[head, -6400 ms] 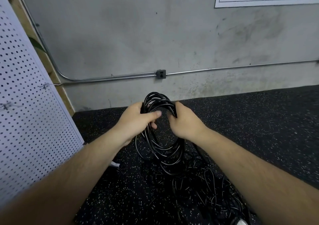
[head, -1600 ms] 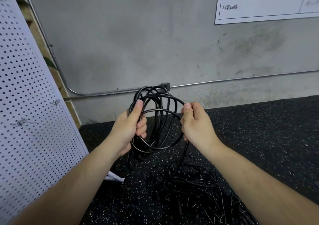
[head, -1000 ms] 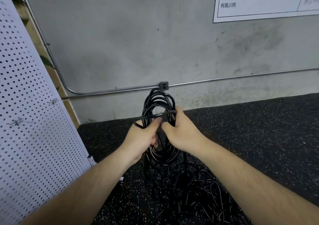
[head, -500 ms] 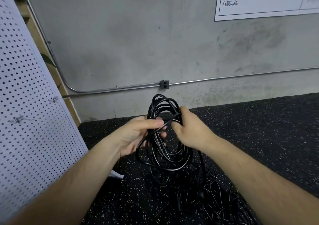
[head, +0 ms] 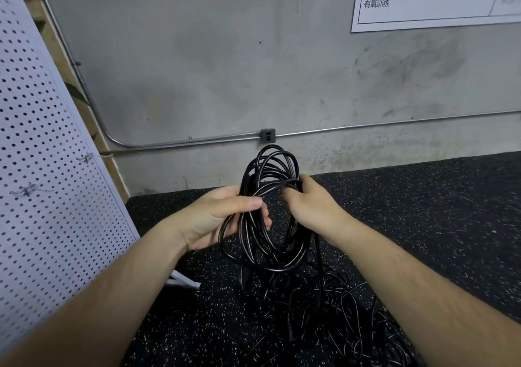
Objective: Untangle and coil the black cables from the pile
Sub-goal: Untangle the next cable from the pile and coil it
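A white pegboard (head: 42, 183) leans at left. On the far concrete wall (head: 225, 56), a metal conduit (head: 366, 125) meets a junction box (head: 267, 135); a white chart (head: 428, 0) hangs upper right above the speckled black floor (head: 423, 211).

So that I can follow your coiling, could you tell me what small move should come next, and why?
Probably the right hand slides down the trailing strand and lifts another loop onto the coil: the left hand grips the coil, while that strand runs into the tangled pile.
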`<action>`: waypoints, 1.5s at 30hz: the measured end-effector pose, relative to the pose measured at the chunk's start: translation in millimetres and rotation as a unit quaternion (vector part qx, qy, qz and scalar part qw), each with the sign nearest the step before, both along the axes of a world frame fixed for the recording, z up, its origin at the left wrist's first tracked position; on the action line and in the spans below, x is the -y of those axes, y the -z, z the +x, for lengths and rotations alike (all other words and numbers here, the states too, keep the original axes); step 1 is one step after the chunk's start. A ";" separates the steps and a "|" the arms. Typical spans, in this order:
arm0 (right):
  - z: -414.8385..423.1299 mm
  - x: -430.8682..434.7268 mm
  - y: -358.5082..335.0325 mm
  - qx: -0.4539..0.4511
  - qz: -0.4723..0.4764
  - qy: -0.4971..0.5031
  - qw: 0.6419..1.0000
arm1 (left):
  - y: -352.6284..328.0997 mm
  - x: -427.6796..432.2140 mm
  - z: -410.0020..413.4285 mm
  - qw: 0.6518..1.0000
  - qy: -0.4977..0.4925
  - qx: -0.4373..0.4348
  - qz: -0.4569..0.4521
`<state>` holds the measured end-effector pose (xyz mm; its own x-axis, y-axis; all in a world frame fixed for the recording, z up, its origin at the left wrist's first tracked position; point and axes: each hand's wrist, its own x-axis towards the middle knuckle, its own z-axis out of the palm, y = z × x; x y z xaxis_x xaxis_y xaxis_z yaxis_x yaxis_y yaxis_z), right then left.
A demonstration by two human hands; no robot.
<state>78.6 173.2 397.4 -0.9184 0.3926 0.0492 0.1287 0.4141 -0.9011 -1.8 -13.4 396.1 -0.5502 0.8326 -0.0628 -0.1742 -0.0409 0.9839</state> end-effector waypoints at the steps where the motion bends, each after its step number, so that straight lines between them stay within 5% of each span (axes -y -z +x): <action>1: 0.5 -0.2 -0.4 0.001 -0.008 0.002 1.000 | 0.3 -3.3 3.1 0.999 -0.037 -0.015 -0.010; 15: 10.8 -2.9 -5.2 0.019 -0.118 -0.116 0.986 | 11.0 -23.3 6.9 0.951 -0.267 -0.148 -0.040; 22: 17.2 14.1 -3.3 -0.040 0.018 -0.075 0.996 | 10.4 -39.2 13.6 0.937 -0.332 -0.110 -0.001; 29: 11.1 44.3 22.5 -0.091 0.031 -0.078 0.992 | 26.9 -48.0 14.7 0.857 -0.442 -0.242 -0.108; 35: 11.4 52.8 16.0 -0.086 0.017 -0.099 0.991 | 27.0 -47.6 16.5 0.870 -0.417 -0.234 -0.121; 40: 11.7 34.5 0.8 -0.105 -0.058 -0.053 0.991 | 19.4 -43.5 26.8 0.933 -0.298 -0.200 0.015; 45: 13.2 29.7 1.0 -0.117 -0.017 -0.043 0.992 | 22.5 -42.2 26.5 0.875 -0.332 -0.348 -0.043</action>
<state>91.8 143.5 396.4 -0.9131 0.3194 0.2533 -0.1203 0.3826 -0.9160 24.7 28.9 373.6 -0.8416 0.3226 0.4331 0.5027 0.1748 0.8466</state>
